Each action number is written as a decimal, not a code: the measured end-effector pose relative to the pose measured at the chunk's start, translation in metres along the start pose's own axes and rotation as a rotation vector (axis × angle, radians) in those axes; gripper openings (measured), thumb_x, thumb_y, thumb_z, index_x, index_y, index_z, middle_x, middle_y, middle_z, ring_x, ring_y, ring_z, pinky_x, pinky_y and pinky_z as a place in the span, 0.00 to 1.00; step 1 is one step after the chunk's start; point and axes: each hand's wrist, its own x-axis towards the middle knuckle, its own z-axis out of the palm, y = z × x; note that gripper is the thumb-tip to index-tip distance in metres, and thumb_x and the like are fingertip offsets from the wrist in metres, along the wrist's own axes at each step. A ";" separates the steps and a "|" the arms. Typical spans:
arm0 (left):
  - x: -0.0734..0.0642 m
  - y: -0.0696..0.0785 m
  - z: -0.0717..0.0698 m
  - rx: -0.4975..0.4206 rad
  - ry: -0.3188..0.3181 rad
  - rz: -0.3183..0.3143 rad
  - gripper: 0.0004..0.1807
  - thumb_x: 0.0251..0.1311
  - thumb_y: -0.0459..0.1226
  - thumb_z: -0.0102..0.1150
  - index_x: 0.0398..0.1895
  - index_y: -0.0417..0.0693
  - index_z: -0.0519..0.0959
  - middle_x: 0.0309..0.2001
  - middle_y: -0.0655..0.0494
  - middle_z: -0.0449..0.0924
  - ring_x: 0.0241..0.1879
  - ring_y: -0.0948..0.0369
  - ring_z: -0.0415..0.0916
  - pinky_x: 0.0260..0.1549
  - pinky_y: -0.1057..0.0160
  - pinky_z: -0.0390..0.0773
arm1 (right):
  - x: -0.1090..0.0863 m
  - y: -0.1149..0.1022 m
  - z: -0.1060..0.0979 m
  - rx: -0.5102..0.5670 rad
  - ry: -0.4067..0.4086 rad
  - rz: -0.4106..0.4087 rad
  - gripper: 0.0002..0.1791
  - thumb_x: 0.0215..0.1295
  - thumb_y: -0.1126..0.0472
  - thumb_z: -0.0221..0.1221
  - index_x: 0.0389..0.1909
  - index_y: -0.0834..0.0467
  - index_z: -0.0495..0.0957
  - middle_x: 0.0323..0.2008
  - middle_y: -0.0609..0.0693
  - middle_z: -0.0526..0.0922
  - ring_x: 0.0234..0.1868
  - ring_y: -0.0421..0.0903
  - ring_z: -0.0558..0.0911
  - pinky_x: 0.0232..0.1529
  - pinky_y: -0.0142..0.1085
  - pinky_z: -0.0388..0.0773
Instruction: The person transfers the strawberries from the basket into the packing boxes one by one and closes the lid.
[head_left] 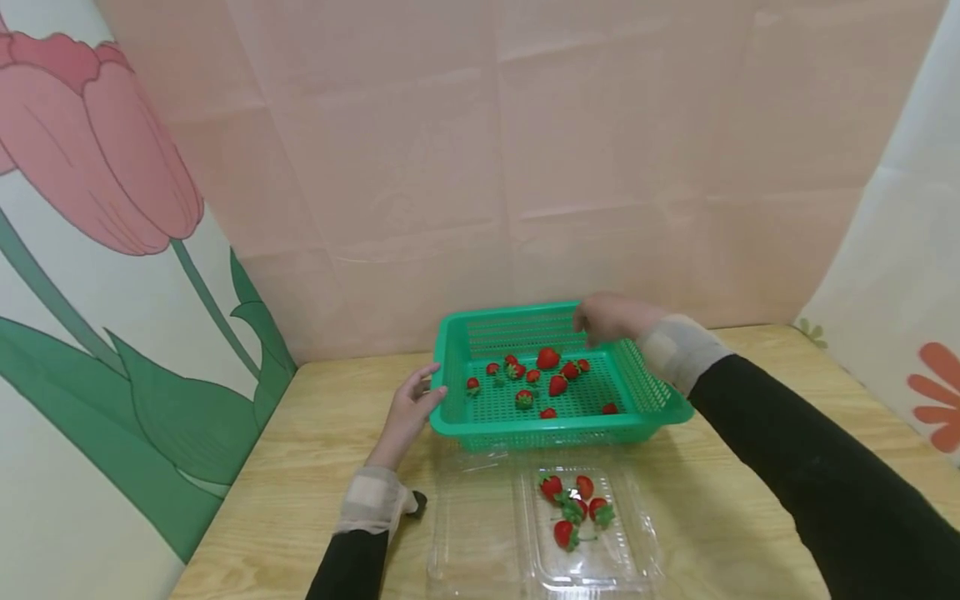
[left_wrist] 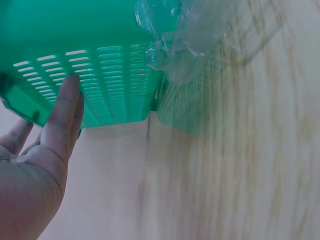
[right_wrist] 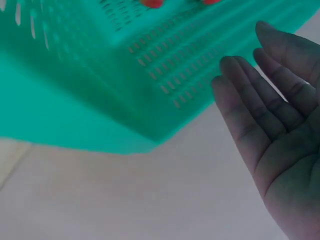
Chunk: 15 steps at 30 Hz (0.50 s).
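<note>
A green plastic basket with slotted walls holds several strawberries scattered over its floor. My left hand is at the basket's left side; in the left wrist view its extended fingers lie against the slotted wall, thumb apart. Above the basket's back right rim is my right hand. The right wrist view shows that hand's palm bare, its fingers loosely extended over the rim. In front of the basket lies a clear plastic clamshell box, lid folded out left, with several strawberries in its right half.
Everything stands on a light wood table. A pink sheet hangs behind the basket, close to its back rim. Flower-patterned panels close off both sides. A small dark object sits at the left wrist.
</note>
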 end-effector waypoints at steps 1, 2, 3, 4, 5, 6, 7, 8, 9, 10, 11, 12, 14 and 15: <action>-0.001 -0.001 -0.001 -0.001 -0.002 0.000 0.27 0.67 0.45 0.58 0.69 0.59 0.68 0.57 0.46 0.75 0.54 0.51 0.75 0.45 0.53 0.77 | 0.004 0.003 0.002 0.002 0.003 0.009 0.17 0.51 0.68 0.70 0.43 0.65 0.83 0.41 0.57 0.84 0.44 0.55 0.81 0.46 0.48 0.78; -0.001 -0.001 -0.002 -0.002 -0.003 0.002 0.27 0.67 0.45 0.58 0.69 0.59 0.68 0.57 0.45 0.75 0.54 0.51 0.75 0.45 0.53 0.77 | 0.008 0.005 0.005 0.003 0.010 0.018 0.16 0.50 0.69 0.70 0.43 0.65 0.83 0.40 0.57 0.84 0.44 0.55 0.81 0.45 0.48 0.78; -0.002 -0.002 -0.003 -0.003 -0.006 0.003 0.27 0.67 0.45 0.58 0.69 0.58 0.67 0.57 0.45 0.75 0.54 0.50 0.75 0.46 0.53 0.77 | 0.011 0.008 0.008 0.007 0.014 0.023 0.16 0.50 0.69 0.69 0.43 0.65 0.83 0.40 0.58 0.84 0.44 0.56 0.81 0.45 0.48 0.78; -0.003 -0.002 -0.004 -0.002 -0.008 0.004 0.28 0.68 0.45 0.58 0.70 0.57 0.67 0.57 0.44 0.75 0.54 0.50 0.75 0.46 0.53 0.76 | 0.014 0.010 0.011 0.008 0.017 0.035 0.17 0.50 0.69 0.69 0.43 0.65 0.83 0.40 0.58 0.84 0.45 0.56 0.81 0.46 0.48 0.78; -0.004 -0.003 -0.005 -0.001 -0.011 0.007 0.28 0.68 0.45 0.58 0.70 0.56 0.66 0.58 0.44 0.74 0.55 0.50 0.75 0.47 0.53 0.76 | 0.016 0.011 0.014 0.009 0.017 0.042 0.17 0.50 0.69 0.69 0.43 0.65 0.83 0.41 0.58 0.84 0.45 0.57 0.81 0.46 0.48 0.78; -0.004 -0.003 -0.005 -0.008 -0.014 0.008 0.28 0.68 0.44 0.57 0.71 0.55 0.66 0.58 0.43 0.74 0.55 0.49 0.74 0.47 0.53 0.76 | 0.018 0.013 0.017 0.010 0.013 0.047 0.17 0.50 0.69 0.68 0.43 0.66 0.82 0.41 0.58 0.84 0.46 0.58 0.80 0.46 0.49 0.78; -0.005 -0.002 -0.006 -0.013 -0.017 0.009 0.29 0.68 0.44 0.57 0.71 0.54 0.65 0.58 0.42 0.74 0.55 0.49 0.74 0.47 0.53 0.76 | 0.019 0.014 0.021 0.013 0.010 0.055 0.17 0.50 0.70 0.67 0.44 0.66 0.82 0.42 0.59 0.83 0.47 0.58 0.80 0.46 0.49 0.77; -0.005 -0.001 -0.007 -0.013 -0.023 0.011 0.29 0.69 0.43 0.56 0.71 0.52 0.64 0.58 0.41 0.74 0.55 0.48 0.74 0.47 0.53 0.76 | 0.021 0.015 0.024 0.016 0.005 0.057 0.17 0.50 0.70 0.67 0.44 0.67 0.81 0.43 0.60 0.83 0.47 0.60 0.80 0.46 0.49 0.77; -0.007 0.003 -0.007 -0.012 -0.030 0.013 0.29 0.69 0.41 0.56 0.72 0.50 0.64 0.59 0.40 0.73 0.56 0.47 0.74 0.48 0.53 0.76 | 0.022 0.015 0.026 0.016 -0.002 0.062 0.18 0.51 0.70 0.66 0.45 0.68 0.81 0.44 0.60 0.83 0.48 0.60 0.79 0.47 0.50 0.77; -0.010 0.007 -0.007 -0.010 -0.036 0.011 0.29 0.70 0.41 0.55 0.72 0.49 0.63 0.59 0.39 0.73 0.56 0.47 0.74 0.48 0.52 0.76 | 0.023 0.016 0.029 0.018 -0.010 0.079 0.18 0.51 0.70 0.66 0.46 0.67 0.81 0.45 0.60 0.82 0.49 0.61 0.79 0.47 0.50 0.77; -0.012 0.012 -0.007 -0.008 -0.040 0.010 0.29 0.70 0.40 0.55 0.72 0.48 0.63 0.59 0.39 0.72 0.56 0.47 0.73 0.49 0.51 0.76 | 0.024 0.017 0.032 0.019 -0.018 0.089 0.18 0.52 0.71 0.66 0.46 0.67 0.81 0.46 0.61 0.82 0.50 0.61 0.78 0.47 0.50 0.77; -0.012 0.012 -0.007 0.000 -0.038 0.015 0.28 0.70 0.40 0.55 0.72 0.48 0.63 0.59 0.39 0.72 0.56 0.47 0.73 0.48 0.51 0.76 | 0.025 0.017 0.034 0.024 -0.026 0.099 0.18 0.52 0.71 0.65 0.47 0.67 0.81 0.47 0.61 0.82 0.51 0.62 0.78 0.48 0.50 0.76; -0.017 0.021 -0.005 0.009 -0.038 0.016 0.28 0.70 0.39 0.54 0.72 0.47 0.64 0.59 0.38 0.72 0.55 0.47 0.74 0.47 0.51 0.76 | 0.026 0.018 0.038 0.045 -0.039 0.128 0.19 0.52 0.72 0.64 0.48 0.67 0.80 0.48 0.62 0.81 0.52 0.62 0.77 0.48 0.51 0.76; -0.019 0.024 -0.005 0.014 -0.038 0.016 0.28 0.70 0.40 0.54 0.71 0.47 0.64 0.59 0.39 0.72 0.55 0.47 0.74 0.47 0.51 0.76 | 0.027 0.018 0.039 0.055 -0.049 0.148 0.19 0.53 0.72 0.64 0.49 0.67 0.80 0.48 0.61 0.81 0.52 0.62 0.77 0.48 0.50 0.76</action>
